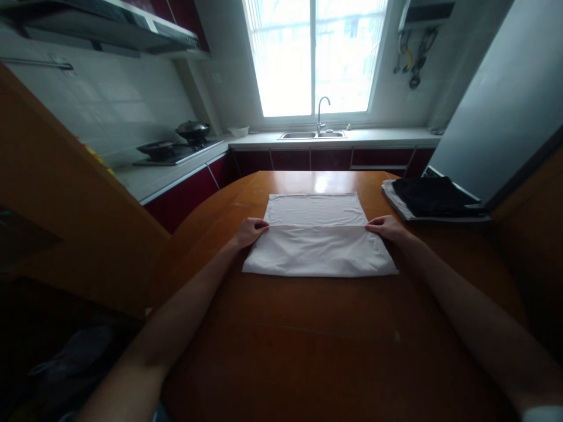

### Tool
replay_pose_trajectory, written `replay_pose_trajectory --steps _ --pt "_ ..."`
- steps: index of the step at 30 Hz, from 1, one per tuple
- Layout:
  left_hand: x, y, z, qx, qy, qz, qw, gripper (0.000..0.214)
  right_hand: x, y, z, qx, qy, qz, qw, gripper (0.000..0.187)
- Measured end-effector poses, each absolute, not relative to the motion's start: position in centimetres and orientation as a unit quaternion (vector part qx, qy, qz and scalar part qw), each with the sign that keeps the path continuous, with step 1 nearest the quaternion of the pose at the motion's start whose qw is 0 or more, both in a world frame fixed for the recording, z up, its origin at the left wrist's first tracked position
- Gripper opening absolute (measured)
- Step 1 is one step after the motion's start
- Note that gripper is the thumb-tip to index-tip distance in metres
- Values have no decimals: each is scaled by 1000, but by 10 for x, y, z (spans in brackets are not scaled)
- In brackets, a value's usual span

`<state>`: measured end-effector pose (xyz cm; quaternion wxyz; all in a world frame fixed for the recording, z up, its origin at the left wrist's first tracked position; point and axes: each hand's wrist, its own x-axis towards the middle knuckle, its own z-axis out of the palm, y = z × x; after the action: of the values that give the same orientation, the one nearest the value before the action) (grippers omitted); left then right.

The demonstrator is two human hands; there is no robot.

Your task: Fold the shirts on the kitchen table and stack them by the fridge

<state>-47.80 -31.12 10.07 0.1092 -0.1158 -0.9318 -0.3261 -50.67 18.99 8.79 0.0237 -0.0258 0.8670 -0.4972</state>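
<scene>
A white cloth garment (pixel 319 252) lies on the wooden table (pixel 281 334) in front of me, its near part folded over toward the window. The folded edge runs straight across the middle of the cloth, and the far part lies flat beyond it. My left hand (pixel 251 231) pinches the left end of that edge between thumb and fingers. At the right end, my right hand (pixel 387 227) pinches the same edge. Both hands rest low, close to the tabletop. Whether the cloth is a shirt cannot be made out.
At the table's right stands a stack of folded clothes, with a black garment (pixel 433 196) over lighter ones. Beyond the table are a sink (pixel 299 135) with a faucet (pixel 321 114), and a stove (pixel 185 153) with pans at the left. A fridge (pixel 505 105) rises at the right.
</scene>
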Motion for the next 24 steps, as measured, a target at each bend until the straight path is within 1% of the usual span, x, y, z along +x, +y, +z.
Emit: replay_pose_trajectory --steps 3,6,9,11,14,16,18,21,24 --pt "-476 -305 103 -124 -938 -286 152 34 -503 186 93 -56 879 -474 3 25" --pt "-463 -285 109 -188 -934 -238 189 33 -499 182 95 -94 894 -439 -17 24" --pt "-443 -257 111 -253 -929 -214 163 32 -495 180 98 -81 933 -350 -31 22" --pt "-432 -241 110 -280 -930 -197 133 33 -489 175 101 -58 959 -269 -74 22" --pt "-424 -226 105 -295 -939 -154 89 39 -474 154 106 -74 968 -186 -155 30" --pt "-423 -223 101 -289 -948 -121 57 45 -460 132 105 -119 963 -169 -172 38" --pt "-423 -223 98 -267 -959 -92 25 51 -447 108 99 -156 963 -152 -159 46" --pt "-420 -224 95 -225 -972 -67 -14 58 -434 84 85 -166 975 -112 -92 58" --pt "-414 -224 93 -201 -978 -58 -19 62 -432 79 75 -158 981 -109 -29 66"
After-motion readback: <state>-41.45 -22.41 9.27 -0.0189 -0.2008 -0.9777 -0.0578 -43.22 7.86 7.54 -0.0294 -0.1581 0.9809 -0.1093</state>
